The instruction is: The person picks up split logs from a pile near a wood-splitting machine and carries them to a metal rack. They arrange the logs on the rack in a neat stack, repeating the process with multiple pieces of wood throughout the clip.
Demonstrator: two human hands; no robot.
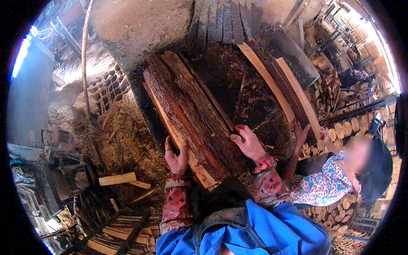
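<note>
Bark-covered wood slabs (191, 114) lie side by side, long and rough, slanting away from me on a dark surface. My left hand (176, 159) grips the near left edge, where pale cut wood shows, thumb toward the top. On the opposite edge, my right hand (250, 143) is closed around the side of the outer slab, with part of its fingers hidden. To the right, a co-worker's hand (301, 131) and other hand (326, 139) are at the near ends of a pale strip (270, 85) and another pale strip (299, 93), with dark bark between them.
Dark overlapping strips (221, 23) hang at the far end. A co-worker in a patterned top (318, 180) stands at the right, near stacked wood (340, 212). Wood offcuts (117, 179) lie at left above a pile of slats (123, 238). A thin pole (86, 63) rises far left.
</note>
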